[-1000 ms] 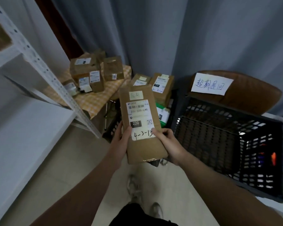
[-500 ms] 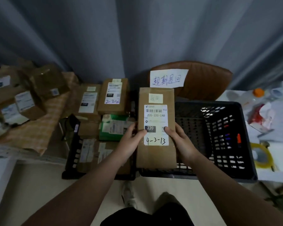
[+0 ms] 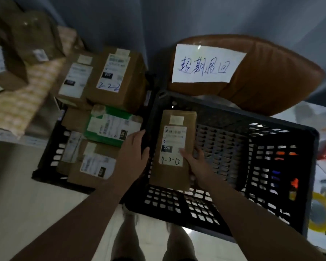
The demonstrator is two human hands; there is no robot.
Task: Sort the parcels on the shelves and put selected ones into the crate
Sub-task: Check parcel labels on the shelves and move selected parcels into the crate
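The parcel point(image 3: 172, 147) marked 4-3-13 is down inside the black crate point(image 3: 271, 119), in its left part at the middle of the frame, label up. My right hand point(image 3: 195, 163) grasps its lower right edge, thumb on the label and fingers underneath. I can't tell whether the parcel rests on the crate floor yet or hangs just above it. My left hand point(image 3: 134, 153) is released, fingers loosely straight, just beside the crate's left wall. Whether it touches the wall I can't make out.

I judge this one parcel as nearly placed: what's left is letting go with the right hand, then going back for more sorting. It is the only parcel I can see in this crate. A second crate point(image 3: 45, 162) at the left of the frame holds several boxes, among them a green parcel point(image 3: 109, 125) and a box marked 2-2-2 point(image 3: 113, 78). More boxes sit on the checked surface point(image 3: 21, 102) at upper left, so I'd guess plenty of the task remains. A handwritten paper sign point(image 3: 205, 65) leans on the brown chair point(image 3: 271, 78) behind the crate.

Half a second ago both my hands held the parcel, up over the crate's left rim. Since then the left has come off and the parcel has gone lower, into the crate. A second ago I was facing the shelf frame at left, with the crate off to the right
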